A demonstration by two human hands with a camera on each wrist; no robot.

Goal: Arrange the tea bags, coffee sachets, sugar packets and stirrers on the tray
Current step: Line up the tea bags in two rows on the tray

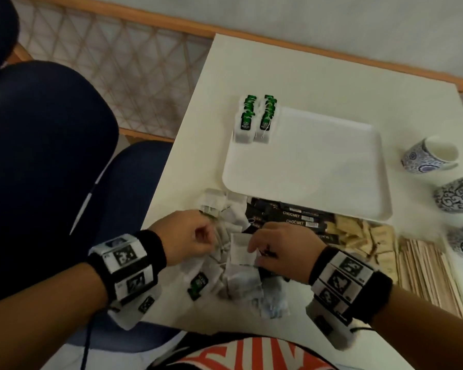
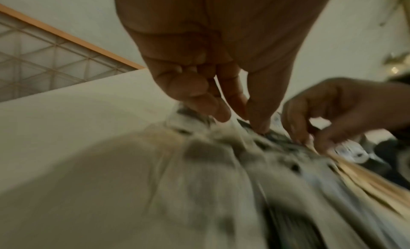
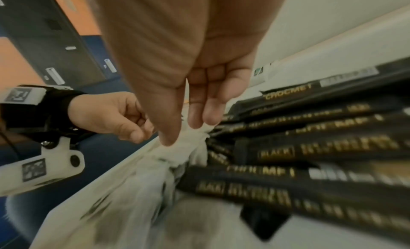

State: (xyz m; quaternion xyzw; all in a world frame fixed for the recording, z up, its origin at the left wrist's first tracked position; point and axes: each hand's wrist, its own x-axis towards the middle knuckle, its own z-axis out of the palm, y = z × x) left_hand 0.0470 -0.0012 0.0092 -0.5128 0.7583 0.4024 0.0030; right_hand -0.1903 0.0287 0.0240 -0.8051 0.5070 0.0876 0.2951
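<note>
A loose heap of white tea bags (image 1: 235, 279) lies at the table's near edge. My left hand (image 1: 211, 237) is curled over the heap, and its fingertips (image 2: 221, 115) pinch a tea bag there. My right hand (image 1: 254, 253) pinches another white tea bag (image 1: 241, 249) between thumb and fingers (image 3: 199, 119). The white tray (image 1: 318, 182) sits beyond them, with two neat rows of green-tagged tea bags (image 1: 255, 118) at its far left corner. Black coffee sachets (image 1: 294, 218), brown sugar packets (image 1: 364, 236) and wooden stirrers (image 1: 428, 273) lie along the tray's near side.
Three blue-patterned cups (image 1: 428, 154) stand at the table's right edge. The white table (image 1: 332, 76) ends close on the left, where a dark blue chair (image 1: 134, 182) stands. A wooden-framed lattice panel (image 1: 118, 62) runs behind.
</note>
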